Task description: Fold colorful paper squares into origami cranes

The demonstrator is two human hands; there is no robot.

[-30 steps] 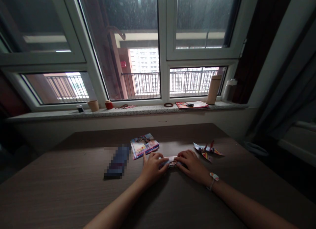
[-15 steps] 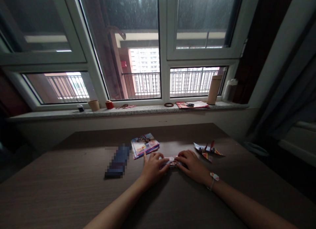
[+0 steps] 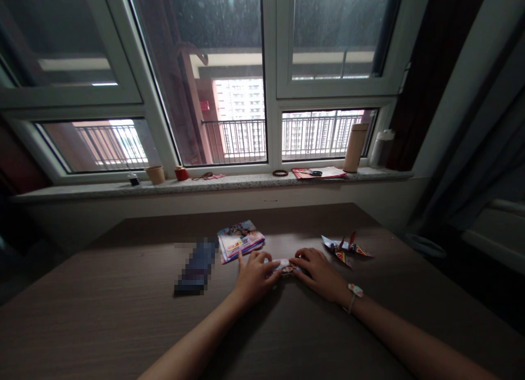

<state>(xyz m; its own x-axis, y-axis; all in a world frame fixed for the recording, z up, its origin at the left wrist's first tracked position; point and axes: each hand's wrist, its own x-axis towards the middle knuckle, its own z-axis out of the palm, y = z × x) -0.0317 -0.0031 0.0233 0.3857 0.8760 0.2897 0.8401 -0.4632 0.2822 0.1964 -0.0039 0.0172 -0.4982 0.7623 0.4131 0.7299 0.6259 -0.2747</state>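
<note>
On the brown table [image 3: 123, 314], my left hand [image 3: 253, 279] and my right hand [image 3: 319, 273] press together on a small folded piece of printed paper [image 3: 285, 267] that lies between them. Both hands have their fingers curled down onto the paper, most of which is hidden under them. A bead bracelet sits on my right wrist. A stack of colourful printed sheets [image 3: 240, 240] lies just beyond my left hand. A folded paper crane [image 3: 345, 248] rests to the right of my right hand.
A dark blurred rectangular object [image 3: 197, 268] lies left of my hands. The window sill [image 3: 82, 191] behind the table carries small cups [image 3: 156, 175], a bracelet ring [image 3: 280, 173], papers with scissors [image 3: 318, 173] and a tall tumbler [image 3: 353, 140].
My hands stay on the folded paper with only tiny finger shifts. The view has tipped slightly upward.
</note>
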